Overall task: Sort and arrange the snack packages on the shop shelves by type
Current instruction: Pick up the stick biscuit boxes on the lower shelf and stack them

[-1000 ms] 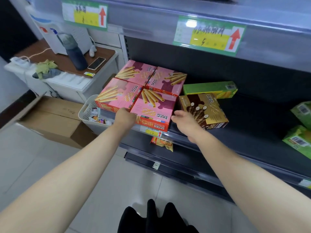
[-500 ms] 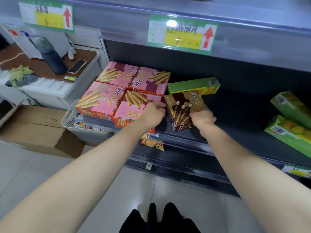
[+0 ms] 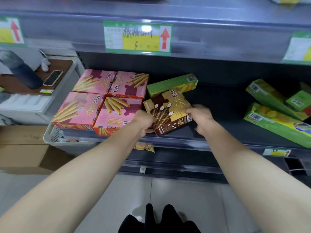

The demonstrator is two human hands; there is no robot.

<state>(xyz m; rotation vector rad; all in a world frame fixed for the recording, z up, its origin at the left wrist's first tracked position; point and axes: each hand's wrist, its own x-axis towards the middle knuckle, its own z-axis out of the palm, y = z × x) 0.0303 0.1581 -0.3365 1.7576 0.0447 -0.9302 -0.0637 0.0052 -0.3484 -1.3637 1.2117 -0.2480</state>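
Observation:
A brown box of chocolate wafer rolls (image 3: 168, 110) lies tilted near the front of the dark shelf (image 3: 218, 138). My left hand (image 3: 144, 121) grips its near left corner and my right hand (image 3: 200, 116) holds its right edge. Several pink wafer-roll boxes (image 3: 104, 101) lie flat in a block just left of it. A green box (image 3: 171, 84) lies behind the brown one. More green boxes (image 3: 276, 113) are piled at the right end of the shelf.
A price label with a red arrow (image 3: 137, 37) hangs on the shelf edge above. A white basket (image 3: 52, 135) and a cardboard box (image 3: 21, 145) stand on the floor at left. A phone (image 3: 53, 77) and dark bottle (image 3: 21, 71) sit on a side table.
Both hands closed in on the brown box and shifted it; the left hand left the pink box for the brown box's left corner. The view has moved closer and rightward.

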